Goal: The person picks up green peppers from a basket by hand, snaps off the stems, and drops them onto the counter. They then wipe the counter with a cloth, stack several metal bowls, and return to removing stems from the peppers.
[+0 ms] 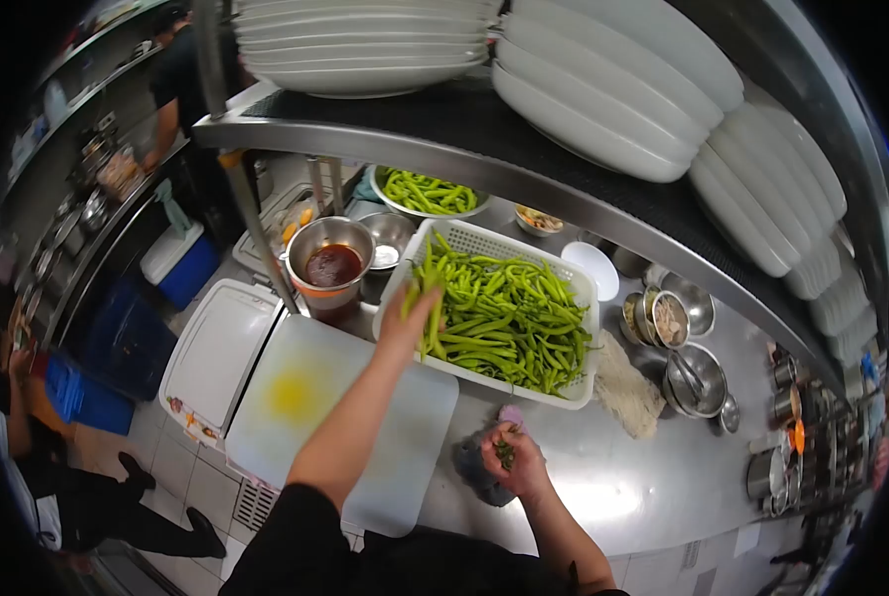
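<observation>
A white perforated basket (484,382) holds a heap of long green peppers (509,318). At the basket's left side my left hand (410,316) is closed around a few green peppers, its fingers partly hidden by them. My right hand (516,462) is in front of the basket, fingers curled around small dark green bits (505,453) that look like stems. Under and beside that hand lies a dark grey cloth (472,467), with a pinkish piece (510,414) behind it. A white cutting board (315,397) with a yellow stain lies to the left.
Behind the basket stand a bowl of green peppers (428,193) and a pot of red sauce (331,260). A beige cloth (628,387) and metal bowls (696,380) are at the right. Stacked plates (603,89) fill the shelf above. Two other people are at the left.
</observation>
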Available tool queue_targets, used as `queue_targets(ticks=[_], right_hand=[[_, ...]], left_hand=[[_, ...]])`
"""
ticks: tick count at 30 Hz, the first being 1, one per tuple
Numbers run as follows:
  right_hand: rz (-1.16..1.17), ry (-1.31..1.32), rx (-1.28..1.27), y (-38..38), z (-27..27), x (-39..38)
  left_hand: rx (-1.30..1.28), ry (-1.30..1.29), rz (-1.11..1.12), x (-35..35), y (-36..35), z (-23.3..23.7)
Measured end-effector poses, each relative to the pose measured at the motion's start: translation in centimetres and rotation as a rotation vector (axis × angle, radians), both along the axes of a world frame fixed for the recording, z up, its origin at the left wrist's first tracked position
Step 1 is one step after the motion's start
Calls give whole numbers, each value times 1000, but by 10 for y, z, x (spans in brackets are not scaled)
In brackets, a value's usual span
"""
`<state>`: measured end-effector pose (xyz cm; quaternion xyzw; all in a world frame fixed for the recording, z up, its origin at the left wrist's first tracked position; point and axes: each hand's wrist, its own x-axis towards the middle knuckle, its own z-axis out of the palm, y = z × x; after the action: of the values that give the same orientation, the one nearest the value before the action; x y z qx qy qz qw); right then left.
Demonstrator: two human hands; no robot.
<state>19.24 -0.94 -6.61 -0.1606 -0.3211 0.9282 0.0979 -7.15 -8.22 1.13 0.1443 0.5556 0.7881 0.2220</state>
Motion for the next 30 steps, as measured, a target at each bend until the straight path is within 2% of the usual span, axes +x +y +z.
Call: queue_targets(ticks=[2, 3, 5, 6, 7, 8, 11, 16, 18, 20, 21, 22, 24, 26, 28, 30], right_hand=[[-77, -79, 105, -1, -2, 18], [-109, -78, 100, -4, -2, 30], [-228, -228, 81, -9, -8, 56], [-259, -227, 74, -11, -13, 70], [-319, -278, 36, -12, -19, 84], [-377, -332, -4, -16, -24, 97], [-479, -303, -84, -26, -36, 121], [-523, -312, -67, -30, -35, 116], [-460, -322, -14, -25, -30, 105], [-429, -336, 5, -19, -22, 92], [-364, -315, 48, -15, -17, 86], [-300, -291, 92, -12, -13, 81], [-265, -289, 122, -10, -5, 73], [-239, -283, 147, -10, -4, 70], [-198, -273, 158, -9, -9, 69], [-192, -273, 171, -13, -5, 68]], left_hand=[[102, -153, -65, -71, 59, -14], [148, -139, 18, -100, 88, -18], [13, -22, -11, -176, 137, -35], [-131, -1, 63, -217, 167, -48], [162, -7, 41, -238, 186, -50], [151, 15, 53, -255, 195, -44], [-150, 170, 125, -275, 192, -29], [-478, 546, 221, -269, 187, -16], [-492, 834, 267, -261, 183, -8], [-459, 1147, 168, -240, 163, -6], [-621, 1140, -102, -200, 135, 16], [-383, 503, -232, -169, 121, 22], [-738, 569, -413, -130, 94, 21], [-1102, 966, -379, -110, 83, -6], [-1305, 952, -376, -89, 75, -23], [-1203, 995, -365, -87, 67, -50]])
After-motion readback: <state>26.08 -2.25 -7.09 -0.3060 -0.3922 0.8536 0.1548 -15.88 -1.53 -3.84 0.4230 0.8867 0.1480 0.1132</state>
